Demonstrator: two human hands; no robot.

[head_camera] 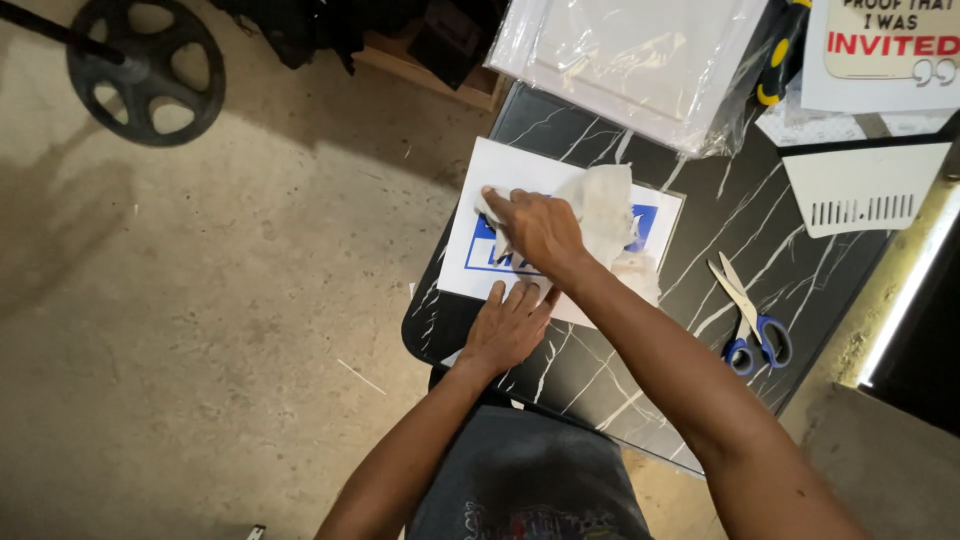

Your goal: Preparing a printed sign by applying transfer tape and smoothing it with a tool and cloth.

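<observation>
A white sheet with a blue printed panel (520,175) lies on a black marble-patterned table (730,215). My right hand (535,228) presses a crumpled white cloth (605,205) onto the sheet, fingers closed around the cloth's near part. My left hand (508,325) lies flat with fingers spread on the sheet's near edge, holding nothing.
Blue-handled scissors (750,320) lie on the table to the right. A white scraper-like tool (865,185) and a plastic-wrapped white board (630,60) sit farther back, with a printed sign (885,45) at top right. A black wheel (145,70) stands on the concrete floor at left.
</observation>
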